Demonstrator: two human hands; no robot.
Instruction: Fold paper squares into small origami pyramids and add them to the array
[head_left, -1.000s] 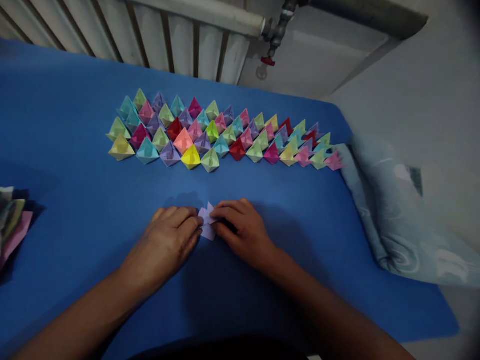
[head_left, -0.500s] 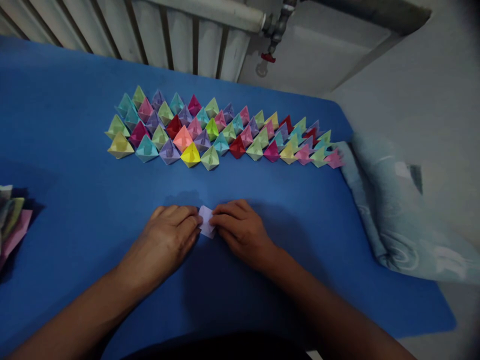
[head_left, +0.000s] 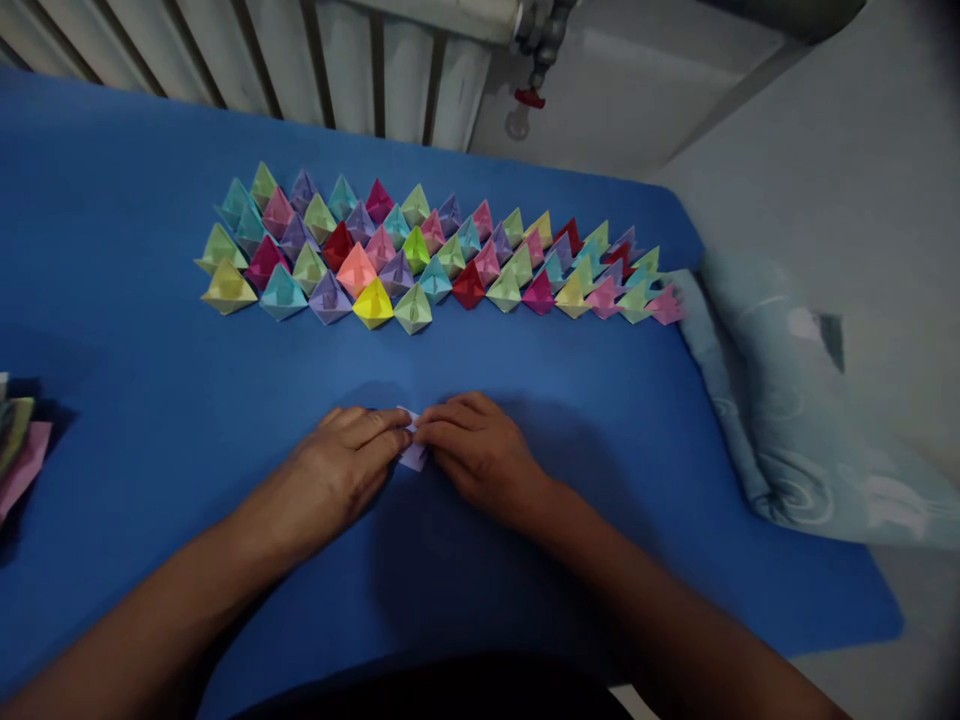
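Observation:
A small folded piece of pale lilac paper [head_left: 412, 458] is pinched between my two hands, low over the blue surface, and fingers cover most of it. My left hand [head_left: 352, 455] grips its left side, with the fingertips lying across it. From the other side my right hand [head_left: 476, 450] holds the paper with thumb and fingers pressed together. Beyond the hands stand several rows of folded paper boats [head_left: 373, 303] in yellow, green, blue, purple, pink and red.
The blue tabletop [head_left: 225, 400] carries everything. A stack of coloured paper [head_left: 26, 460] lies at the left edge. On the right rests a folded light-blue blanket [head_left: 795, 430]. Behind the table are a white radiator [head_left: 352, 75] and a valve with a red handle [head_left: 530, 98].
My left fingers have slid right over the lilac paper, and my hands are closer together. Less of the paper shows now. The view has shifted slightly.

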